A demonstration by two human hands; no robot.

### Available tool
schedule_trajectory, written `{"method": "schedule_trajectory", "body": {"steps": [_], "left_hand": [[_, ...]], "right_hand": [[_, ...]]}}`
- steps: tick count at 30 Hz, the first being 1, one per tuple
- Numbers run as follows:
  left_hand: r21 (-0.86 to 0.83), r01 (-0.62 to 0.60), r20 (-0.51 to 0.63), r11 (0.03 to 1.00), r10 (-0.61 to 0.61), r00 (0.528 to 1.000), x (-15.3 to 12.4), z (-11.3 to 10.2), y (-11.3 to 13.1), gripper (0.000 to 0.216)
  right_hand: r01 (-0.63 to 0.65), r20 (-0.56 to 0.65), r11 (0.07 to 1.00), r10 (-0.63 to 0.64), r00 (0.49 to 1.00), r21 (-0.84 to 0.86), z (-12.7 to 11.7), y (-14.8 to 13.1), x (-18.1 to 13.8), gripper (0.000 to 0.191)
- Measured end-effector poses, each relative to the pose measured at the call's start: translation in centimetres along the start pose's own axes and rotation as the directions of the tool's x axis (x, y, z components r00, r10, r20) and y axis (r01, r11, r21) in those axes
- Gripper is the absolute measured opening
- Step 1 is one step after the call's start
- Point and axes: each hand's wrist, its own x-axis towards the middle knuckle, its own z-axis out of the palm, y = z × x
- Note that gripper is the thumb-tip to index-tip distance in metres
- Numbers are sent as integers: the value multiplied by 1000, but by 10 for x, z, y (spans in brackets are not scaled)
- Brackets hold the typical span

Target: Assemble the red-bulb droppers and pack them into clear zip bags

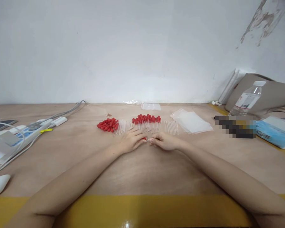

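Observation:
Between my fingertips a red rubber dropper bulb (144,138) meets a thin clear dropper tube (148,139). My left hand (132,139) pinches the bulb, most of it hidden under the fingers. From the other side, my right hand (165,141) grips the tube; how far the two fit together is too small to tell. Just beyond my hands lies a row of droppers (147,119) with red bulbs on clear tubes. A pile of loose red bulbs (107,124) is at the left. Bare clear tubes (171,127) lie right of the row, with more tubes (121,126) left of it.
Clear plastic bags (192,122) lie at the right, and a small bag (151,106) is near the wall. Further right are a water bottle (248,98), a grey bag (273,91) and a blue tissue pack (275,131). A power strip (26,134) with cables occupies the left.

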Motion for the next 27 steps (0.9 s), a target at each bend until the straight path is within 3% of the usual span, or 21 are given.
{"method": "schedule_trajectory", "body": {"steps": [2, 4, 7, 9, 11, 15, 21, 27], "left_hand": [[40, 105, -1, 994, -105, 995, 0, -13, -11, 39], [112, 295, -49, 949, -291, 955, -4, -26, -29, 41], [246, 588, -154, 771, -567, 809, -14, -38, -61, 34], [304, 686, -148, 662, -678, 720, -22, -40, -78, 32], [312, 725, -103, 614, -737, 668, -29, -40, -87, 32], [295, 755, -56, 585, -778, 625, -32, -39, -88, 28], [245, 781, -25, 575, -801, 598, -30, -34, -87, 18], [183, 811, -81, 555, -814, 575, -32, -28, -92, 29]], "right_hand": [[-56, -29, 998, 56, 998, -12, -11, 1, 1, 32], [-165, -159, 986, 158, 975, -27, -22, 7, 5, 33], [-392, -385, 920, 353, 853, -25, -32, 20, 21, 34], [-489, -480, 872, 420, 770, -21, -33, 27, 37, 33], [-526, -530, 850, 435, 728, -24, -30, 31, 54, 31], [-550, -579, 833, 422, 698, -55, -24, 36, 72, 29], [-592, -584, 795, 420, 695, -133, -39, 50, 44, 20], [-646, -502, 739, 492, 711, -191, -44, 55, 24, 12]]}}
